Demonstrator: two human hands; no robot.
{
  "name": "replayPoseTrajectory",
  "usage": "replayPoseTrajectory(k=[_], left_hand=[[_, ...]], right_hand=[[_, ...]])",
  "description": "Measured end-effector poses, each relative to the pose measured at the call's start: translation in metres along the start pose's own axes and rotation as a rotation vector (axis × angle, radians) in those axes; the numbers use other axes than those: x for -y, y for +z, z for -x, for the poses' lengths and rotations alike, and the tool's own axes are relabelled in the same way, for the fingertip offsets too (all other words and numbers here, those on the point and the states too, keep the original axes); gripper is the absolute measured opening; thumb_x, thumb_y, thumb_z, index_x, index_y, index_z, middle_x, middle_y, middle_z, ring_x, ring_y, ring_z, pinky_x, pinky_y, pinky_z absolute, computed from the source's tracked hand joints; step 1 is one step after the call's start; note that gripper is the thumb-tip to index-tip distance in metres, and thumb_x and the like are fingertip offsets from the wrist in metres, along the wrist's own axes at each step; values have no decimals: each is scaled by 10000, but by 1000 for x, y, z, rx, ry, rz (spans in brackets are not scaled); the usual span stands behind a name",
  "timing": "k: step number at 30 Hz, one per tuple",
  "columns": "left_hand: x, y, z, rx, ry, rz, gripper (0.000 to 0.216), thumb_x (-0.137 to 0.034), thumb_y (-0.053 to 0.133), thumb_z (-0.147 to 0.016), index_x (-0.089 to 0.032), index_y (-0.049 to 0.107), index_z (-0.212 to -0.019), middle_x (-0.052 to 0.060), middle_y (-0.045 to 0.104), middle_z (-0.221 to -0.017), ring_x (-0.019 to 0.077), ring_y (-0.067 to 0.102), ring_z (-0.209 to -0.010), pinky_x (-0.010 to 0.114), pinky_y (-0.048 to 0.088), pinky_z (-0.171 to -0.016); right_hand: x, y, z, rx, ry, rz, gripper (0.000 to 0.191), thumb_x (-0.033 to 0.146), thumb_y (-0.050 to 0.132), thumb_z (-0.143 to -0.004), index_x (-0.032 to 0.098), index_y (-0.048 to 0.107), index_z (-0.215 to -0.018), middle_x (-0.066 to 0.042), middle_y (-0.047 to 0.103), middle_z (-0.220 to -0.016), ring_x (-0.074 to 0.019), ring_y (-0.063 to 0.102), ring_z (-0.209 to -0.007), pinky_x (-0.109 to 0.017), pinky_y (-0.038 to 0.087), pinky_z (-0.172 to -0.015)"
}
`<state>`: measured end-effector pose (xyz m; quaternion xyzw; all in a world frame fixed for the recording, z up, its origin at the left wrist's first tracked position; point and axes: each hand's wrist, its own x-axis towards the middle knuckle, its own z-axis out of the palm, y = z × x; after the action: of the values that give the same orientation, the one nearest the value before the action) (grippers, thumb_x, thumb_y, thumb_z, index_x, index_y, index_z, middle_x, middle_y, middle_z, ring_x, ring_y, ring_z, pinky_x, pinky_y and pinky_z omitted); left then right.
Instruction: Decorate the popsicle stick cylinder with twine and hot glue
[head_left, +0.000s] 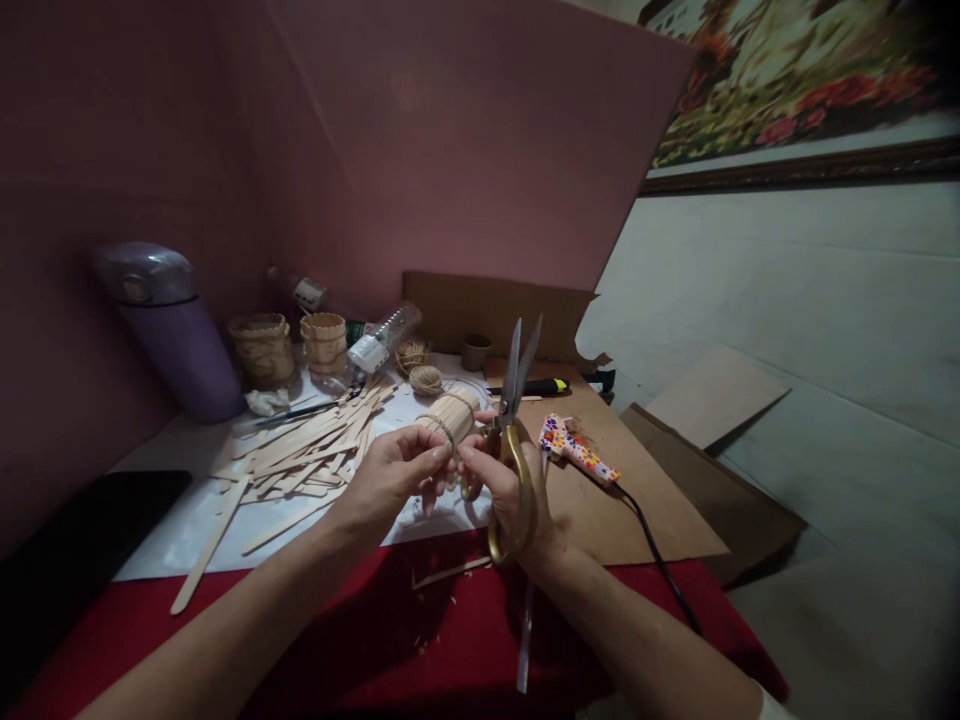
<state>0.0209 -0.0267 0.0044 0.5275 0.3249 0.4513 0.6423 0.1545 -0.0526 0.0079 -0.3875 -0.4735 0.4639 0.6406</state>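
Note:
A cup of upright wooden craft sticks (454,408) lies on its side between my hands, banded with twine (435,424) at both ends. My left hand (405,465) is closed in a pinch on the twine at the cup's near end. A pair of gold-handled scissors (516,375) rests in my right hand (521,500), blades pointing up and parted, a handle loop around the back of the hand. Its thumb and fingertips also pinch close to the left fingertips; whether they hold the twine too cannot be made out.
Loose craft sticks (300,460) are heaped at left on white paper. Behind are a purple bottle (176,345), two stick cups (262,350), a clear plastic bottle (386,338) and a twine ball (426,380). A flower-patterned glue gun (577,450) with a cord lies on cardboard (645,510) at right.

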Motion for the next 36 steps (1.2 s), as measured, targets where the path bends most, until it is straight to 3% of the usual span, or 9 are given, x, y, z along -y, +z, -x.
replayPoseTrajectory(k=[12, 19, 27, 33, 36], left_hand=[[2, 0, -1, -46, -52, -6, 286, -322, 789, -634, -113, 595, -643, -3, 569, -501, 85, 483, -393, 196, 387, -339], [0, -2, 1, 19, -80, -43, 314, -397, 731, -695, -106, 624, -644, 47, 635, -659, 87, 523, -448, 195, 409, -365], [-5, 1, 5, 60, -110, -145, 318, -402, 738, -680, -100, 645, -639, 48, 625, -633, 101, 529, -451, 213, 426, -378], [-8, -3, 4, -6, 33, -56, 284, -384, 676, -769, -119, 623, -681, 6, 595, -591, 77, 494, -417, 204, 408, -383], [-15, -5, 5, -79, 121, 9, 262, -359, 677, -774, -122, 604, -688, -1, 592, -578, 67, 480, -408, 187, 383, -373]], right_hand=[[1, -1, 2, 25, -1, 44, 326, 220, 627, -702, 213, 467, -986, 76, 545, -597, -106, 516, -533, -235, 414, -520], [2, -1, 0, 27, 7, 20, 336, 236, 634, -701, 213, 457, -985, 81, 520, -607, -101, 515, -490, -233, 407, -475], [3, -1, -1, 32, 25, -4, 343, 210, 661, -696, 216, 462, -975, 94, 508, -585, -83, 489, -450, -215, 403, -447], [-2, -5, 1, 88, 23, -7, 461, 512, 685, -735, 190, 491, -1002, 45, 565, -634, -99, 527, -502, -227, 432, -488], [-2, -5, 5, 175, 151, -12, 642, 705, 623, -672, 184, 490, -1023, 26, 572, -661, -99, 522, -483, -211, 402, -434]])
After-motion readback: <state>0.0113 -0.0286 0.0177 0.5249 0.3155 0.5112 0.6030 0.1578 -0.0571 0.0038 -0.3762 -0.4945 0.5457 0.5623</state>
